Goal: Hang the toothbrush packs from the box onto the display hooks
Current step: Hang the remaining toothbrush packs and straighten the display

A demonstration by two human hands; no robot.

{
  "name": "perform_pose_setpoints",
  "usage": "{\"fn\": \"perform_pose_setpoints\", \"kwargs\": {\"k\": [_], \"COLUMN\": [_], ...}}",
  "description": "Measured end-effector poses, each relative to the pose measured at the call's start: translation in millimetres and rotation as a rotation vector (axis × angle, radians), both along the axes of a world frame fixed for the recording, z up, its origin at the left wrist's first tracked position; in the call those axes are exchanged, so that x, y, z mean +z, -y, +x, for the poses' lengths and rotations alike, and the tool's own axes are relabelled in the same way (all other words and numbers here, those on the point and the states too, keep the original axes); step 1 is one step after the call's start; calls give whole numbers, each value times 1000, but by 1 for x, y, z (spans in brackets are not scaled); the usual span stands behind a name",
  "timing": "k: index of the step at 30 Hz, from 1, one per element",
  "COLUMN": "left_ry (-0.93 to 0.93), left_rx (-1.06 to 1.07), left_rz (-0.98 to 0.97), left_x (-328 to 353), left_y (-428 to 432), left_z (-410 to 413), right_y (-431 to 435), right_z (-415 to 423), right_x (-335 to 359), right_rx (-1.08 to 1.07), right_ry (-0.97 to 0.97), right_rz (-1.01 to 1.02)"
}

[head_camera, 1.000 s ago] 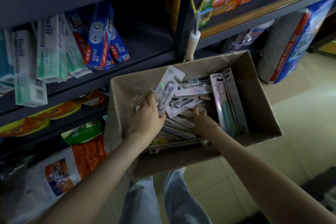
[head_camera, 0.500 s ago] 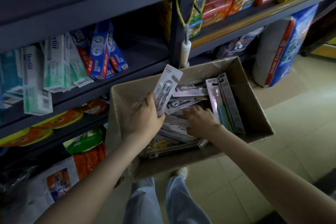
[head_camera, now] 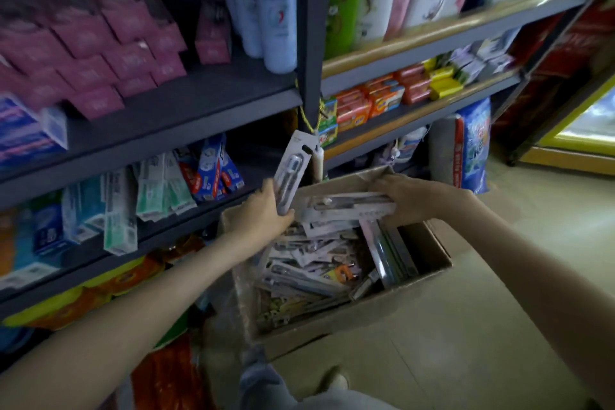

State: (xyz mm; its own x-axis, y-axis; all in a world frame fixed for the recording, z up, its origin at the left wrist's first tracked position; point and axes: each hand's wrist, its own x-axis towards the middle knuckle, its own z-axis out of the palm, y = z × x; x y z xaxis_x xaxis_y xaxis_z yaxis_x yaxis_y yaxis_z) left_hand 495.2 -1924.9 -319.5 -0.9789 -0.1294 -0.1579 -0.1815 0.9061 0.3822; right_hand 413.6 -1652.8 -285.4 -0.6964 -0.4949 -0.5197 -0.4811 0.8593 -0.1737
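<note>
A brown cardboard box point(head_camera: 429, 271) stands on the floor against the shelving, filled with several grey toothbrush packs point(head_camera: 309, 271). My left hand point(head_camera: 266, 215) grips one grey toothbrush pack point(head_camera: 293, 173) upright above the box's left rim. My right hand point(head_camera: 411, 198) holds a small stack of toothbrush packs point(head_camera: 349, 210) lying flat, lifted above the pile in the box. No display hook shows clearly in this view.
Dark metal shelves point(head_camera: 186, 113) fill the left and back, stacked with toothpaste boxes point(head_camera: 159, 190), pink cartons point(head_camera: 100, 43) and bottles point(head_camera: 276, 3). A yellow cord point(head_camera: 307, 121) hangs on the upright post. A large bag point(head_camera: 472, 150) leans at right. My foot point(head_camera: 332, 379) is below the box.
The view has tilted up, showing higher shelves. My right hand has come up out of the pile holding a stack of packs. My left hand has raised its pack slightly.
</note>
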Motion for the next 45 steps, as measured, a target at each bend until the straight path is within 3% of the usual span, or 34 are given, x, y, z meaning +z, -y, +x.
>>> {"fn": "perform_pose_setpoints", "kwargs": {"k": [7,16,26,34,45], "left_ry": [-225,-569,-803,-917,-968], "left_rx": [113,280,497,656,601], "left_rz": [157,12,-90,-136,-126], "left_x": [78,199,306,355,364], "left_y": [14,91,192,256,304], "left_z": [6,38,78,93,69], "right_y": [39,153,279,350,421], "right_z": [12,21,29,9,-20], "right_x": [51,114,226,283,295], "right_rx": [-79,58,371,537,394], "right_ry": [-292,-420,-539,-707,-725], "right_rz": [-450,-1032,-1171,-1085,-1148]}}
